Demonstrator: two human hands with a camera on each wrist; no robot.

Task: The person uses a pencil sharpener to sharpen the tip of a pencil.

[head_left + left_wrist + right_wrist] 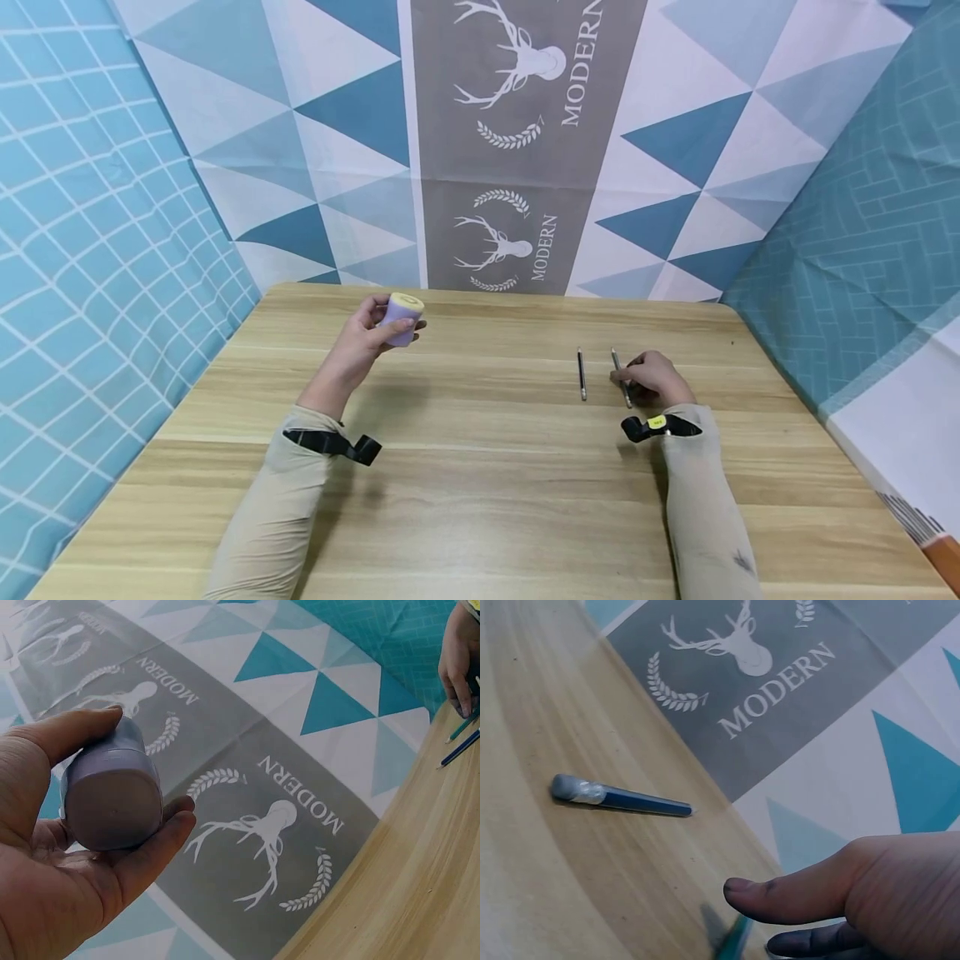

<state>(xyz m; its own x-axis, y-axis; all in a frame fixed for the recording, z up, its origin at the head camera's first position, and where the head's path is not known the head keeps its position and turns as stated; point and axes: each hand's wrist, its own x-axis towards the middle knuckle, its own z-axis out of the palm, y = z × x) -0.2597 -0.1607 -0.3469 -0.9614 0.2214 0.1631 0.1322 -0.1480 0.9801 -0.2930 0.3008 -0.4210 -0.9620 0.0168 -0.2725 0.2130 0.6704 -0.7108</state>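
Note:
My left hand [360,343] holds a small lavender cylinder with a yellow top [401,321] above the far left part of the table. In the left wrist view the thumb lies along one side of this cylinder [112,799] and the fingers curl round the other, its flat base facing the camera. At the right, my right hand [654,375] pinches a green pencil [735,939] between thumb and fingers, low over the table. The fingers hide part of it. A dark blue pencil [581,373] with an eraser end lies to its left, apart from the hand.
The wooden table [480,500] reaches back to a patterned cloth wall [510,167]. Blue tiled cloth [90,250] stands along the left side and teal cloth [862,217] along the right. A black camera mount [330,443] is strapped to each wrist.

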